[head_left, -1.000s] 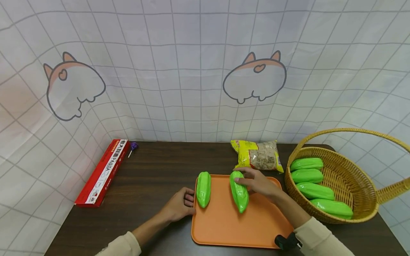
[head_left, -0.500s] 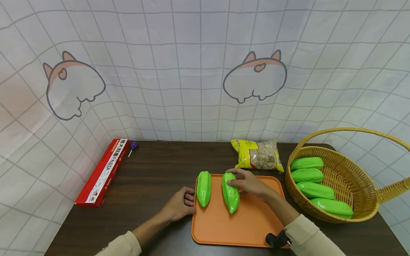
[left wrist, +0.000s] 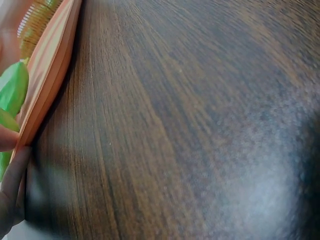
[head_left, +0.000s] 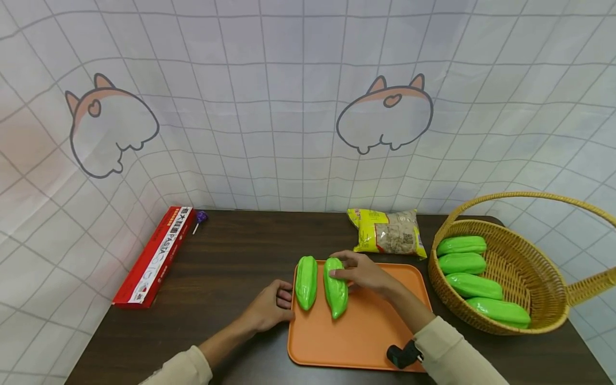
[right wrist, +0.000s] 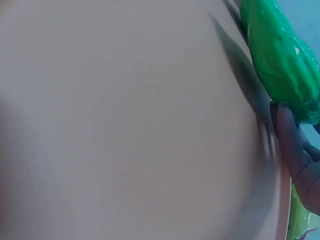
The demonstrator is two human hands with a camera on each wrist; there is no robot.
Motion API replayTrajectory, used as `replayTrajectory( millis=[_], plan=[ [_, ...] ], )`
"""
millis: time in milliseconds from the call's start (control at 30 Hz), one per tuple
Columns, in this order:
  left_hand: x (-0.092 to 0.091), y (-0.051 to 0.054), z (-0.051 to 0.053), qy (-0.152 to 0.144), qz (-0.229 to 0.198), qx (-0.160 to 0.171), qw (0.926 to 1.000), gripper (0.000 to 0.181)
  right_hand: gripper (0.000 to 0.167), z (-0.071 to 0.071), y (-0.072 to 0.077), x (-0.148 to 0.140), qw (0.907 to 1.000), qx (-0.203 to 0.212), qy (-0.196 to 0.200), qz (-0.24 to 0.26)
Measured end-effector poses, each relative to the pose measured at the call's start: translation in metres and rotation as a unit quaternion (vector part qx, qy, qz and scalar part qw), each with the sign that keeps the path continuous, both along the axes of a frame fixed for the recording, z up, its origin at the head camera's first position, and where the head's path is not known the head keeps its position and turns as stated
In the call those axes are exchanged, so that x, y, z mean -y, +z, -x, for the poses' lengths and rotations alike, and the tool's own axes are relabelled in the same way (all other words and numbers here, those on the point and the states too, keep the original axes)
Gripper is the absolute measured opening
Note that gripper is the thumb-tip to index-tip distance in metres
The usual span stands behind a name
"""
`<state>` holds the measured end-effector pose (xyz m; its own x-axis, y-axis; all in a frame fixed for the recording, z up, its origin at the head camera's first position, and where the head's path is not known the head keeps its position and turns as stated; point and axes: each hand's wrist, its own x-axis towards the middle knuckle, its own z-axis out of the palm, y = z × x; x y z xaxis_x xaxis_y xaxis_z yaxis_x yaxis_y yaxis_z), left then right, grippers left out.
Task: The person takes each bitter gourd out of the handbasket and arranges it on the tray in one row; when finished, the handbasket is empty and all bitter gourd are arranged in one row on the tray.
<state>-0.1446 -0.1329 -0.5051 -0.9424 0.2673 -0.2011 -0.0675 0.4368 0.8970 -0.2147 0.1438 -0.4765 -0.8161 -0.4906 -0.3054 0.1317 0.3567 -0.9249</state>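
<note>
In the head view my right hand (head_left: 363, 272) grips a glossy green ridged gourd (head_left: 337, 297) near its far end, over the orange tray (head_left: 366, 342). The right wrist view shows the fingers at the blunt end of this gourd (right wrist: 280, 60), with a shadow on the tray. To its left, a similar green gourd (head_left: 306, 283) lies lengthwise along the tray's left side. My left hand (head_left: 269, 307) holds the tray's left rim. In the left wrist view, its fingers (left wrist: 15, 175) press the outside of the rim.
A wicker basket (head_left: 544, 267) with several green gourds (head_left: 474, 286) stands right of the tray. A yellow snack-like bag (head_left: 387, 232) lies behind it. Far left are a red pasta box (head_left: 156, 256) and a purple lollipop (head_left: 201, 216). A patterned cloth (head_left: 298, 107) hangs behind the table.
My right hand has moved left across the tray with the green gourd, bringing it close beside the other one. The left hand stays at the tray's rim.
</note>
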Motion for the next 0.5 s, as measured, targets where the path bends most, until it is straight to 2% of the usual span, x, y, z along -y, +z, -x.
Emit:
replayTrajectory(
  millis=[300, 500],
  plan=[
    [0.0, 0.0005, 0.0003, -0.006, 0.001, -0.001, 1.0, 0.063, 0.065, 0.0004, -0.0045, 0.0081, 0.9995, 0.004, -0.032, -0.003],
    [0.0016, 0.0005, 0.001, -0.005, 0.0, -0.006, 1.0, 0.062, 0.071, 0.0007, -0.0051, 0.01, 0.9992, 0.017, -0.032, 0.017]
  ],
)
